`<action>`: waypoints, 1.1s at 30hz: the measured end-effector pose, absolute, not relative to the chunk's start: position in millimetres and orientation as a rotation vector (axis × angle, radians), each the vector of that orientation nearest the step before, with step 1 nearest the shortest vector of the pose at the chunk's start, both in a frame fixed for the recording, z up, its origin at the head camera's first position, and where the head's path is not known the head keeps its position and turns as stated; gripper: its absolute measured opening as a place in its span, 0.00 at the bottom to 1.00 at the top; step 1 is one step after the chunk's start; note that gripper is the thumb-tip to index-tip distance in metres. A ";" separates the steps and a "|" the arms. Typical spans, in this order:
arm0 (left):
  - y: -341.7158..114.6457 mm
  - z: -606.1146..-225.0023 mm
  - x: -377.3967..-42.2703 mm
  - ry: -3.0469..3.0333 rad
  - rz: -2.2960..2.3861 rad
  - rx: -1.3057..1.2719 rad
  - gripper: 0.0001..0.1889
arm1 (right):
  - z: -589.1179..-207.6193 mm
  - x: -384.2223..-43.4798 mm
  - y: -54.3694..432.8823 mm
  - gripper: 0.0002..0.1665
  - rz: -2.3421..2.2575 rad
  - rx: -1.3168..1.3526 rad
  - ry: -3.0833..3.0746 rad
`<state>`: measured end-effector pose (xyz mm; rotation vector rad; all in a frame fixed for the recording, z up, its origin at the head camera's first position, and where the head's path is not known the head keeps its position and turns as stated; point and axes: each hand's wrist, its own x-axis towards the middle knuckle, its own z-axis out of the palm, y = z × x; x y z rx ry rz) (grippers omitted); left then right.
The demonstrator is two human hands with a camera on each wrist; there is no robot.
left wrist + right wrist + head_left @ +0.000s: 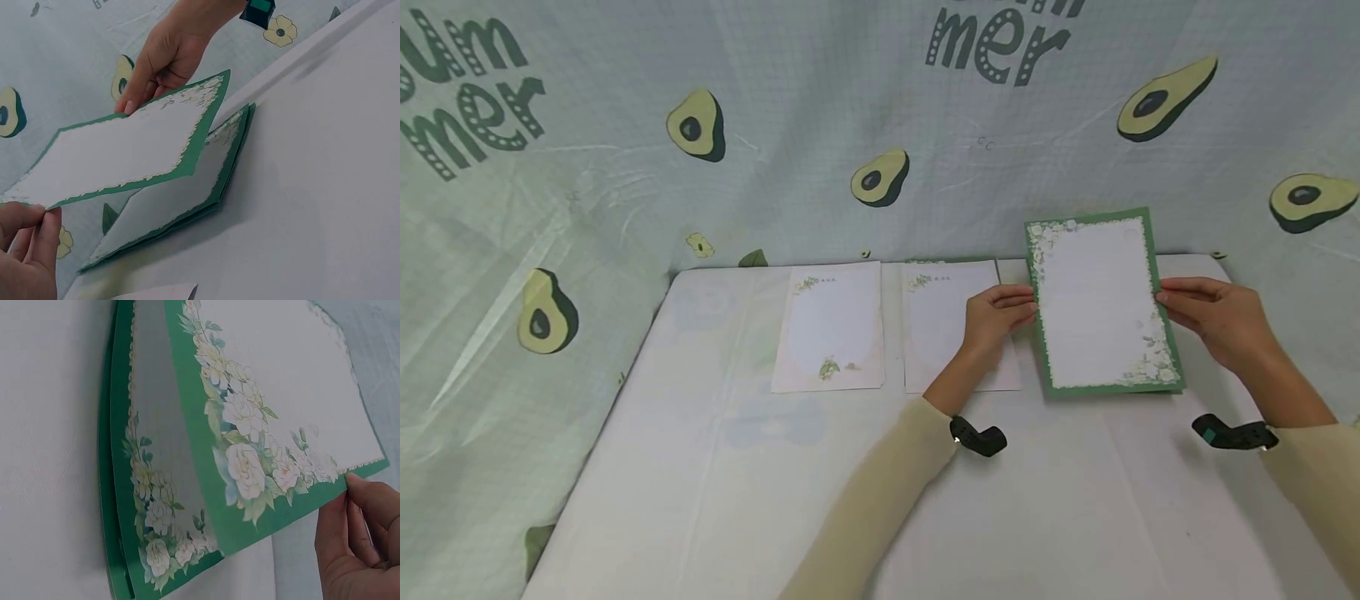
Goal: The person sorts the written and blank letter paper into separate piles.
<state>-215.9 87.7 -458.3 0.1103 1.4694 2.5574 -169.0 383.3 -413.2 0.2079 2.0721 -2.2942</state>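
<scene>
Both hands hold up one sheet of green-bordered floral paper (1097,300), white in the middle with printed flowers at two corners. My left hand (992,321) pinches its left edge between thumb and fingers. On the opposite edge, my right hand (1221,321) pinches it the same way. Below the raised sheet, more green-bordered sheets (175,206) of the same print lie in a small stack on the table, as both wrist views show. The flower print (247,469) stands out close up in the right wrist view.
Two piles of pale stationery lie to the left: one pale sheet (831,325) at the far left, another pale sheet (932,333) partly behind the left forearm, with a green edge showing behind it. The white table (760,500) meets an avocado-print cloth (790,100) at the back.
</scene>
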 end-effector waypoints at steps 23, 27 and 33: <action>124.2 -477.1 -232.6 1.722 2.371 0.013 0.11 | -439.0 -194.4 424.6 0.10 -1.972 0.274 2.238; 127.7 -477.1 -234.1 1.767 2.354 0.003 0.11 | -442.9 -195.5 427.7 0.10 -2.010 0.275 2.214; 130.6 -477.6 -234.2 1.824 2.320 0.026 0.11 | -447.6 -198.1 428.6 0.09 -2.029 0.293 2.203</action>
